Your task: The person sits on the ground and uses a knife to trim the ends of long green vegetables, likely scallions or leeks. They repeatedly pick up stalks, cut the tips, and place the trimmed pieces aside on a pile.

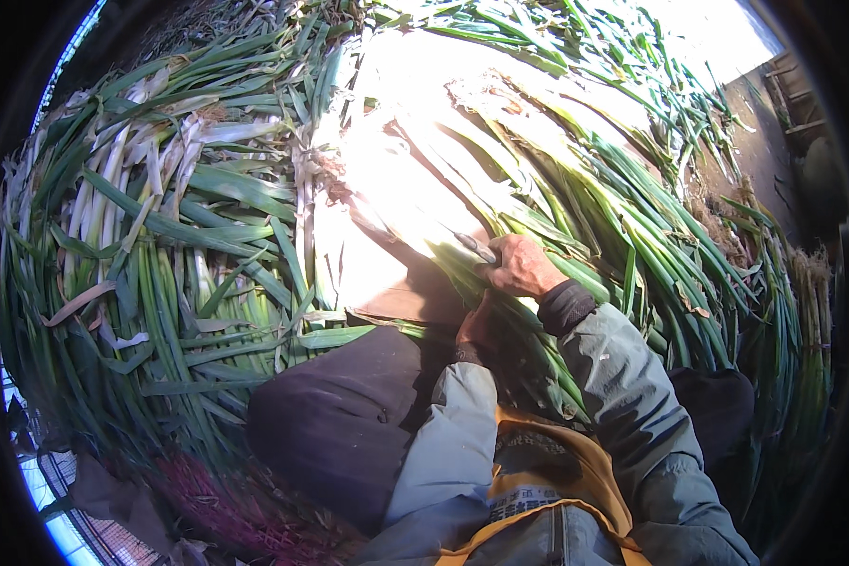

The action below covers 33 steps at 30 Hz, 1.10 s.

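A long green onion lies across my lap, its pale root end toward the bright surface and its leaves toward my body. My left hand is closed round its leafy part, the fingers partly in shadow. Just beyond it, my right hand is closed at the stalk. A small dark, shiny piece juts out by the right fingers; I cannot make out whether it is a blade or a finger cover. More loose green onions lie to the right of my hands, some with dry outer leaves.
A large heap of green onions fills the left side, white stalks and leaves crossing. Sunlight washes out the flat surface ahead. Rooted bundles stand at the right edge near a wall. Red netting lies at lower left.
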Tool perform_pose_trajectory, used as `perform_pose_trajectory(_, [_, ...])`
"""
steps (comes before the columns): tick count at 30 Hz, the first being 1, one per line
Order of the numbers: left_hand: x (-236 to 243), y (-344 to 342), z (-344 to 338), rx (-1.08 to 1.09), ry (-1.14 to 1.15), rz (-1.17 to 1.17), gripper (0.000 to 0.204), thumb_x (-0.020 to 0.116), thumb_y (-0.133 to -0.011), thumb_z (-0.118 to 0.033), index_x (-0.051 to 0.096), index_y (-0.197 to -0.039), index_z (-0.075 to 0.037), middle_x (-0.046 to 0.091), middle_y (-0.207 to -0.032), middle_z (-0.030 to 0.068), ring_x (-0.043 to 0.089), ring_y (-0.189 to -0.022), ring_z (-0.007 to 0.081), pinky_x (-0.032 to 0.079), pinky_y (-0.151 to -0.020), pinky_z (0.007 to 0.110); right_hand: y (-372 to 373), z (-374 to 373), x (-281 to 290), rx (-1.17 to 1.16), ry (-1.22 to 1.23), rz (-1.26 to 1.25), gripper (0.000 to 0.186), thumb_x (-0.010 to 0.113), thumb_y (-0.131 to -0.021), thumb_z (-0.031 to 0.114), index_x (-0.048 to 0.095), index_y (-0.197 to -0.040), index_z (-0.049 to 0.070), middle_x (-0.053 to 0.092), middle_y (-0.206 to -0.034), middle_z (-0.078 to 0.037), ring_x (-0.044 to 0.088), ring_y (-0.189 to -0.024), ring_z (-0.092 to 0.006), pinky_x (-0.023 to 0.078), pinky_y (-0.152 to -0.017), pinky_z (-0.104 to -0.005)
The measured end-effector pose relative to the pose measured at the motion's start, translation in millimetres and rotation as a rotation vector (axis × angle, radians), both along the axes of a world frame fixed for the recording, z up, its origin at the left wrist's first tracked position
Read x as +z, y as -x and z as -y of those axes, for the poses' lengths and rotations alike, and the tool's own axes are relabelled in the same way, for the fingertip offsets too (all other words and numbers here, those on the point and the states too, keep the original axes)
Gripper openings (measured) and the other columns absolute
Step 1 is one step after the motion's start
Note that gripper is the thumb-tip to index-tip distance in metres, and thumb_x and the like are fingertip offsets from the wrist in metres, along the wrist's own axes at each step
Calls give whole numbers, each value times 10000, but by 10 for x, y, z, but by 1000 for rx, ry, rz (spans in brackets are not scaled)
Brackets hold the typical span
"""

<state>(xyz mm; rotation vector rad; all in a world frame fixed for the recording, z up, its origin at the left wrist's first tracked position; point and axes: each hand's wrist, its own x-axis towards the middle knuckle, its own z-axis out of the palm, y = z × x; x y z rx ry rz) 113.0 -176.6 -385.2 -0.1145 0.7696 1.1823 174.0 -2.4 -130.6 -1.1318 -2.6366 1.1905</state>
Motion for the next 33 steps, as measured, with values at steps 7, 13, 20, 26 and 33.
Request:
perform_pose_trajectory(7, [482, -148, -252, -14, -171, -428, 736, 805, -851, -385, 490, -1460, -115, 639, -1302, 95, 608, -1074, 177, 470, -1004, 337, -40, -262, 25, -68, -60, 6, 312, 719, -790, 293, 700, -779, -18, 649, -672, -207, 648, -617, -357, 528, -610, -436])
perform_pose_trajectory(13, [1611, -174, -423, 332, 46, -251, 649, 850, -814, -335, 582, -1316, -25, 628, -1261, 56, 585, -1121, 203, 473, -975, 367, -146, -306, 454, -158, 114, -58, 474, 732, -842, 400, 695, -856, -73, 669, -685, -230, 697, -645, -320, 546, -633, -420])
perform_pose_trajectory(20, [2755, 230, -605, 467, -148, -302, 488, 808, -866, -213, 578, -1258, -34, 687, -1082, 101, 684, -918, 247, 579, -815, 405, -998, -78, 819, -462, 77, -94, 402, 734, -807, 267, 705, -990, -89, 697, -775, -194, 664, -731, -250, 519, -730, -372])
perform_pose_trajectory(26, [4415, 1423, -849, 380, -493, -497, 420, 727, -930, -296, 597, -1195, 4, 687, -987, 158, 684, -866, 296, 581, -763, 392, -1867, 278, 1198, -729, 188, -236, 318, 737, -821, 265, 702, -921, -35, 665, -720, -82, 591, -632, -165, 466, -624, -321])
perform_pose_trajectory(33, [6535, 2986, -787, 302, -703, -949, 421, 735, -928, -249, 579, -1177, 53, 686, -986, 196, 688, -919, 296, 583, -844, 398, -2063, 306, 1339, -751, 46, -113, 443, 768, -782, 284, 674, -1021, -78, 695, -883, -181, 661, -779, -233, 504, -728, -344])
